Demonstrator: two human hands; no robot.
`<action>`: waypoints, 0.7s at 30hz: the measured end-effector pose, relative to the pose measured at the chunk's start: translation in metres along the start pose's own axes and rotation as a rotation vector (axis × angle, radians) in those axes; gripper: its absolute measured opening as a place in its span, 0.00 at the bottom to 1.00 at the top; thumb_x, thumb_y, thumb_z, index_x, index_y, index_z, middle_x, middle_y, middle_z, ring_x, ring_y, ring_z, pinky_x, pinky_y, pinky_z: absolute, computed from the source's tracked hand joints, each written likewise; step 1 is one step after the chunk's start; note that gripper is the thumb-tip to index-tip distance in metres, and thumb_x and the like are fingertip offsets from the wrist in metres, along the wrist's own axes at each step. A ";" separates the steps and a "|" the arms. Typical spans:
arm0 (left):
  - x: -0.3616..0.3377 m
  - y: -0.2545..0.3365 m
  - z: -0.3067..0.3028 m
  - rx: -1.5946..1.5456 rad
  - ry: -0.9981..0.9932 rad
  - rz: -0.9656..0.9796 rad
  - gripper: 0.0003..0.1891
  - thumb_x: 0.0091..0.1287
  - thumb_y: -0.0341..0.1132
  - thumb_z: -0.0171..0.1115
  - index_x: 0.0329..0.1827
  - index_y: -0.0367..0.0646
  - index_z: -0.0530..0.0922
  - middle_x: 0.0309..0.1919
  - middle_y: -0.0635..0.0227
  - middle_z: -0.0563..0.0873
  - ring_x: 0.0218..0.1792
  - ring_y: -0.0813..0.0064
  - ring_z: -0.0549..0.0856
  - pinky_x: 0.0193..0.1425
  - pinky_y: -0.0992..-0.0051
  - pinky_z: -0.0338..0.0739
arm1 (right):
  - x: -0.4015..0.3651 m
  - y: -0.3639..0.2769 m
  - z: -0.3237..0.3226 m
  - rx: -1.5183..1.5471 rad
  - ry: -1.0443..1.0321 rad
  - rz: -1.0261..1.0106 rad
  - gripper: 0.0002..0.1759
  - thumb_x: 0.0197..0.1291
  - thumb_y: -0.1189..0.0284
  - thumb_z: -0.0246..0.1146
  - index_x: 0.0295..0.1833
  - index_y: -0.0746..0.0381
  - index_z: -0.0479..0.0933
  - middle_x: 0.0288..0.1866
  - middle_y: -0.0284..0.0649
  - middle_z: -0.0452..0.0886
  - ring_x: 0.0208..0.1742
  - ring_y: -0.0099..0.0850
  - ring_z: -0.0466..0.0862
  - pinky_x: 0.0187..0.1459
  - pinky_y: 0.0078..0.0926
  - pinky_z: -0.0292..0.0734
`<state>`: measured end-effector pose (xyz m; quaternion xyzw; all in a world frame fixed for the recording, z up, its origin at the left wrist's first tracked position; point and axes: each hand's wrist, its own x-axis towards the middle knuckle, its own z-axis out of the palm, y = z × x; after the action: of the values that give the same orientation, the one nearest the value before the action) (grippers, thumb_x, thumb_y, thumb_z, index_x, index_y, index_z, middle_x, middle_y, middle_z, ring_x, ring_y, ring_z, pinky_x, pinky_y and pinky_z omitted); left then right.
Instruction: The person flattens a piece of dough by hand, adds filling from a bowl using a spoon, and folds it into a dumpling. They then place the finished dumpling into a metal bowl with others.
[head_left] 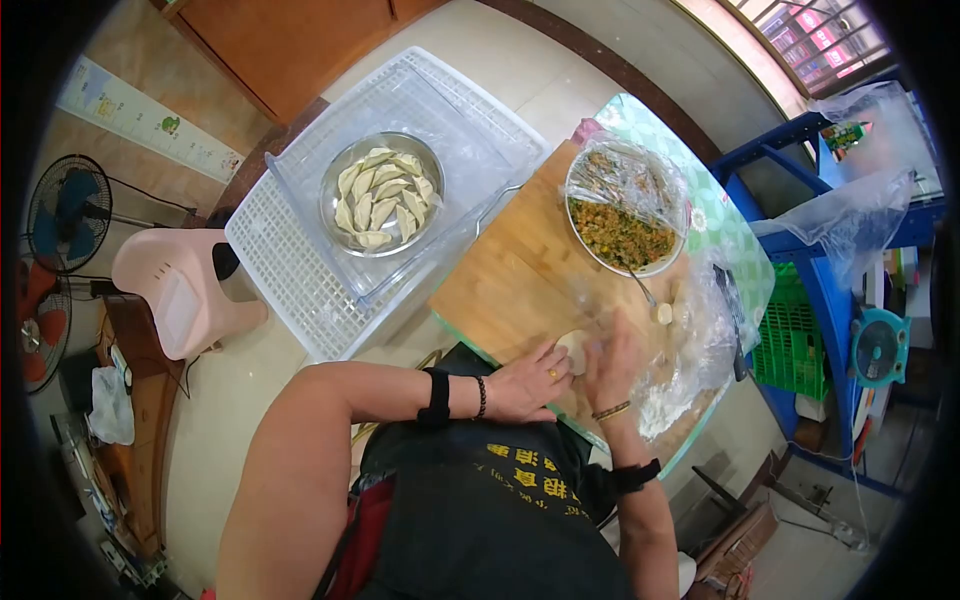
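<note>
My left hand (528, 384), with a ring and a beaded bracelet, lies at the near edge of the wooden board (520, 270). Its fingertips are closed on the edge of a pale round of dough (572, 352). On the other side of the dough is my right hand (613, 362), smeared by motion, so its grip cannot be made out. A small piece of dough (664, 314) sits farther right on the board. Beyond it stands a bowl of chopped filling (622, 230), partly covered with plastic film, with a spoon (645, 288) leaning out.
To the left, a metal bowl of folded dumplings (382, 195) stands on a clear lid over a white plastic crate (300, 285). Crumpled plastic and white flour (665, 410) lie at the board's right. A pink chair (175, 290) and a blue shelf (835, 290) flank the work area.
</note>
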<state>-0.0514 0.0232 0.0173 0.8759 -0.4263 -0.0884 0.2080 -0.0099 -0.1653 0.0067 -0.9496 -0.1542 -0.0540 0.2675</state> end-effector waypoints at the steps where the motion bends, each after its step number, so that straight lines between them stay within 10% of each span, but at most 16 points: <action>1: -0.001 -0.001 -0.001 0.005 -0.042 -0.004 0.33 0.64 0.55 0.60 0.61 0.35 0.70 0.59 0.51 0.73 0.68 0.54 0.66 0.75 0.52 0.53 | -0.002 -0.009 -0.001 -0.103 -0.071 -0.097 0.40 0.57 0.67 0.66 0.73 0.66 0.60 0.59 0.55 0.73 0.56 0.53 0.74 0.55 0.47 0.68; 8: -0.005 -0.008 -0.007 -0.019 -0.082 0.012 0.37 0.67 0.57 0.56 0.68 0.35 0.65 0.65 0.48 0.69 0.71 0.52 0.63 0.75 0.52 0.52 | 0.021 0.010 0.018 -0.172 0.028 0.098 0.40 0.55 0.66 0.69 0.71 0.67 0.62 0.59 0.55 0.74 0.54 0.52 0.75 0.52 0.46 0.71; 14: 0.018 -0.004 0.005 0.031 0.070 -0.123 0.37 0.66 0.59 0.55 0.64 0.34 0.71 0.66 0.49 0.70 0.71 0.53 0.63 0.76 0.55 0.53 | -0.002 0.038 0.010 0.400 0.178 0.446 0.38 0.57 0.74 0.67 0.72 0.69 0.60 0.56 0.51 0.74 0.53 0.42 0.77 0.52 0.37 0.74; 21: 0.027 0.010 0.021 0.034 0.031 0.133 0.37 0.63 0.57 0.61 0.63 0.32 0.70 0.66 0.47 0.69 0.71 0.52 0.63 0.75 0.54 0.53 | -0.041 0.019 -0.028 -0.104 0.060 -0.028 0.37 0.57 0.70 0.66 0.71 0.67 0.62 0.59 0.55 0.73 0.57 0.51 0.75 0.57 0.45 0.69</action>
<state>-0.0491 -0.0094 0.0037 0.8503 -0.4818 -0.0536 0.2050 -0.0432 -0.2061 0.0135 -0.9579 -0.1563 -0.0942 0.2216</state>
